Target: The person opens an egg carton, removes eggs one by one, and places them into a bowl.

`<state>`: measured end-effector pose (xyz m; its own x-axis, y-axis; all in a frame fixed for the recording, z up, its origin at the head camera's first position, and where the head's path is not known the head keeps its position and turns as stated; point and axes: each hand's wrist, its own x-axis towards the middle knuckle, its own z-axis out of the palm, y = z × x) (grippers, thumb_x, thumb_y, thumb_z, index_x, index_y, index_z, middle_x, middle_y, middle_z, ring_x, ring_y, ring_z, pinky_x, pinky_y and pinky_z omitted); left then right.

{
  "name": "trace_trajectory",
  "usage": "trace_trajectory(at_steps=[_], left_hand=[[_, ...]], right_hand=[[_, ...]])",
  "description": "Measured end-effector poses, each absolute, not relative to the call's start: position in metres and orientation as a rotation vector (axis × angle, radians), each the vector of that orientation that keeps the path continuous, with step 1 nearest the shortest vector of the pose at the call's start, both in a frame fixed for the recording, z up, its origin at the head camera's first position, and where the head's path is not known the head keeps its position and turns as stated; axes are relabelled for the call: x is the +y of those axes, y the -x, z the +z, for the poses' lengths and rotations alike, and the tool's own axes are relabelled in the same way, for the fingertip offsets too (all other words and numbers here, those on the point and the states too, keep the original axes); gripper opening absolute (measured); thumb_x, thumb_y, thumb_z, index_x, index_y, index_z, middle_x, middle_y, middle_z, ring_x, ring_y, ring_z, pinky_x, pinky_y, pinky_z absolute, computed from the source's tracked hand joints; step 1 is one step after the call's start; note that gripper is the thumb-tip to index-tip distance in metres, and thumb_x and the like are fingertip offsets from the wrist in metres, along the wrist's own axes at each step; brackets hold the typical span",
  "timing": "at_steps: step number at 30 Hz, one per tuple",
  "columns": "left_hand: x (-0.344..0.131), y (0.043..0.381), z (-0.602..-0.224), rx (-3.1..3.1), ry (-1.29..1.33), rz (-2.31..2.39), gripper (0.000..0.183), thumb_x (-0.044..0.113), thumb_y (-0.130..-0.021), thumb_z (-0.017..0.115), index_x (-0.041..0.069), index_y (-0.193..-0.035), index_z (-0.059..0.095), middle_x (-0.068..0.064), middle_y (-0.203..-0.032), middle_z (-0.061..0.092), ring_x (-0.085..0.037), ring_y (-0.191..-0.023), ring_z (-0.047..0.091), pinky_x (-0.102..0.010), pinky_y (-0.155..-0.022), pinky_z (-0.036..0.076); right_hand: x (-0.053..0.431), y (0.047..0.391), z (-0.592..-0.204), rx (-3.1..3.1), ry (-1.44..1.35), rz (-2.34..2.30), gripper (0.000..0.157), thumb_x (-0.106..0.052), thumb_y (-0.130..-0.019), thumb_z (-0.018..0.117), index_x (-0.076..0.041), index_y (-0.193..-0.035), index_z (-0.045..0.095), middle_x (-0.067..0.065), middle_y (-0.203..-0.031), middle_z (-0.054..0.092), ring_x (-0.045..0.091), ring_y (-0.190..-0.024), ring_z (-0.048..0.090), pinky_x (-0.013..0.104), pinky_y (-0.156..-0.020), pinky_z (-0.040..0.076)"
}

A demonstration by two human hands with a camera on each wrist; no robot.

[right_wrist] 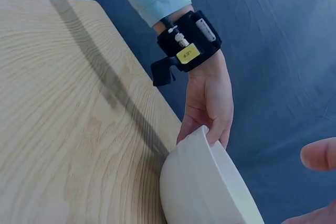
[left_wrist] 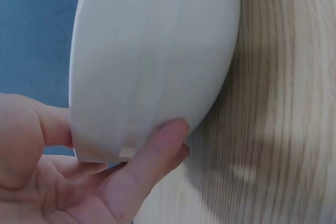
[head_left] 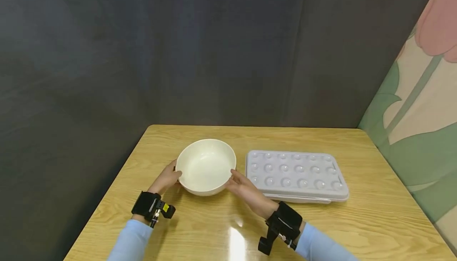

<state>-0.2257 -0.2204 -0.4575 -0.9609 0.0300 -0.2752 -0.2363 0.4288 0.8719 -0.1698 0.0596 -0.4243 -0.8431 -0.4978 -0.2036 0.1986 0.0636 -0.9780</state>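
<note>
A cream-white round bowl faces up between the two hands, close over the wooden table. My left hand grips its left side, thumb over the rim and fingers against the outer wall, which the left wrist view shows up close on the bowl. At the opposite side, my right hand holds the bowl with the thumb at the rim and the fingers low along the outside, partly hidden. The right wrist view shows the left hand across the bowl, and the right thumb at the frame's edge.
A pale grey lidded box with rows of round domes, like an egg container, lies just right of the bowl. Both stand over a light wooden table. A dark curtain hangs behind, and a flower-patterned cloth is at right.
</note>
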Motion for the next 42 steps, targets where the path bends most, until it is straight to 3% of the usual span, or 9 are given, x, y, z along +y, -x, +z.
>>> trace_trajectory(at_steps=[5,12,24,26,28,30,32,38,42], left_hand=[[-0.214,0.22,-0.457,2.454,0.183,1.535,0.058,0.001,-0.092,0.036,0.003,-0.146,0.016,-0.029,-0.137,0.034,-0.031,-0.098,0.058,-0.041,-0.076,0.055],[-0.202,0.217,-0.457,2.454,0.137,1.513,0.058,0.006,-0.094,0.04,0.005,-0.146,0.016,-0.03,-0.138,0.033,-0.033,-0.099,0.06,-0.043,-0.077,0.056],[-0.201,0.212,-0.458,2.416,0.032,1.564,0.058,0.011,-0.096,0.042,0.005,-0.147,0.014,-0.03,-0.135,0.036,-0.031,-0.097,0.061,-0.042,-0.081,0.055],[-0.202,0.213,-0.454,2.431,-0.038,1.485,0.06,0.014,-0.097,0.041,0.003,-0.147,0.009,-0.03,-0.142,0.027,-0.039,-0.116,0.049,-0.049,-0.095,0.045],[-0.199,0.213,-0.446,2.462,-0.102,1.366,0.064,0.018,-0.098,0.038,-0.002,-0.146,0.001,-0.031,-0.148,0.01,-0.043,-0.134,0.024,-0.054,-0.108,0.027],[-0.189,0.21,-0.432,2.541,-0.189,1.211,0.067,0.021,-0.099,0.037,-0.007,-0.144,-0.004,-0.029,-0.15,-0.006,-0.041,-0.139,-0.002,-0.055,-0.113,0.009],[-0.171,0.202,-0.416,2.638,-0.29,1.076,0.069,0.024,-0.098,0.038,-0.01,-0.142,-0.002,-0.027,-0.15,-0.01,-0.039,-0.138,-0.01,-0.055,-0.113,0.0],[-0.084,0.164,-0.38,2.791,-0.786,0.524,0.073,0.039,-0.089,0.054,0.0,-0.143,0.025,-0.013,-0.152,0.013,-0.028,-0.142,0.003,-0.044,-0.116,0.008],[-0.029,0.154,-0.384,2.689,-1.044,0.201,0.074,0.043,-0.084,0.06,0.005,-0.142,0.033,-0.01,-0.151,0.021,-0.024,-0.142,0.012,-0.037,-0.116,0.016]], right_hand=[[0.065,0.167,-0.426,1.87,0.303,-1.823,0.087,-0.042,-0.087,0.056,-0.003,-0.147,0.006,0.02,-0.152,0.009,0.034,-0.14,0.008,0.057,-0.112,0.009],[0.08,0.164,-0.426,1.861,0.276,-1.846,0.082,-0.036,-0.09,0.054,0.0,-0.146,0.007,0.023,-0.151,0.013,0.035,-0.138,0.018,0.051,-0.113,0.019],[0.092,0.162,-0.425,1.963,0.295,-1.754,0.067,-0.024,-0.094,0.048,-0.001,-0.146,0.014,0.024,-0.149,0.018,0.036,-0.138,0.02,0.052,-0.112,0.021],[0.096,0.163,-0.427,2.097,0.337,-1.682,0.065,-0.024,-0.093,0.05,0.0,-0.145,0.019,0.025,-0.147,0.025,0.037,-0.135,0.026,0.051,-0.11,0.026],[0.107,0.164,-0.43,2.304,0.445,-1.522,0.06,-0.023,-0.092,0.052,0.0,-0.142,0.028,0.024,-0.145,0.03,0.038,-0.132,0.031,0.051,-0.108,0.03],[0.121,0.164,-0.431,2.545,0.584,-1.301,0.051,-0.018,-0.09,0.054,0.0,-0.136,0.041,0.022,-0.142,0.036,0.038,-0.129,0.037,0.05,-0.105,0.034],[0.138,0.164,-0.431,2.756,0.724,-1.062,0.043,-0.014,-0.089,0.055,0.001,-0.129,0.05,0.02,-0.139,0.042,0.036,-0.126,0.042,0.05,-0.103,0.036],[0.188,0.159,-0.43,3.127,0.973,-0.494,0.038,-0.007,-0.082,0.063,0.003,-0.118,0.06,0.019,-0.129,0.053,0.033,-0.117,0.052,0.048,-0.098,0.043],[0.215,0.155,-0.432,3.139,0.999,-0.25,0.058,-0.001,-0.069,0.07,0.005,-0.124,0.053,0.022,-0.133,0.048,0.036,-0.124,0.045,0.058,-0.099,0.037]])
